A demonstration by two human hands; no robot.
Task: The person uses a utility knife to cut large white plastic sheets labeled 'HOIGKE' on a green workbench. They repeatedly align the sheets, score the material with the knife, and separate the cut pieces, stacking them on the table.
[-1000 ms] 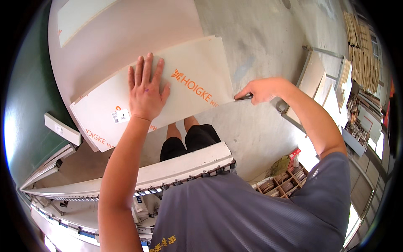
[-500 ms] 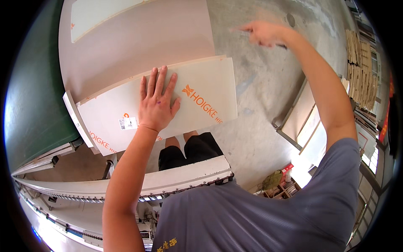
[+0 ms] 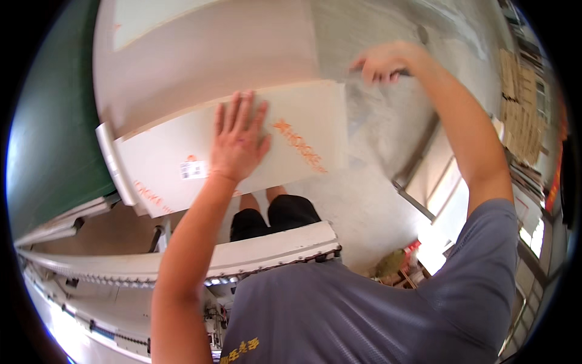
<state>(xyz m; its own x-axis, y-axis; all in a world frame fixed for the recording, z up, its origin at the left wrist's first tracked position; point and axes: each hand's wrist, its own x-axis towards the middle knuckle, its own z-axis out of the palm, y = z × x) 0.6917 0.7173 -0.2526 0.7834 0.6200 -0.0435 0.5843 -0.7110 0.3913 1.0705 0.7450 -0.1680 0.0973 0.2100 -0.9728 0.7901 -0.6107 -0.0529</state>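
Flat on a pale panel [image 3: 291, 103] with orange printing lies my left hand [image 3: 237, 145], fingers spread and pressing on its face. A white label [image 3: 193, 170] sticks to the panel beside my wrist. To the right, past the panel's far right corner, my right hand [image 3: 385, 64] hangs in the air. Its fingers are curled round a slim dark tool [image 3: 402, 72], mostly hidden and blurred, so its kind does not show. A narrow white strip [image 3: 116, 164] stands against the panel's left end.
Under the panel is a broad pinkish-brown board [image 3: 212, 60], with another white panel [image 3: 151, 21] on it farther off. Left is a dark green surface [image 3: 51, 121]. A white machine beam [image 3: 279, 239] crosses close to my body. Stacked boards [image 3: 521, 109] stand at right.
The view has shifted slightly, so the panel and my left hand appear a little farther right. My right hand has moved slightly down, still gripping the dark tool. My left hand stays on the panel.
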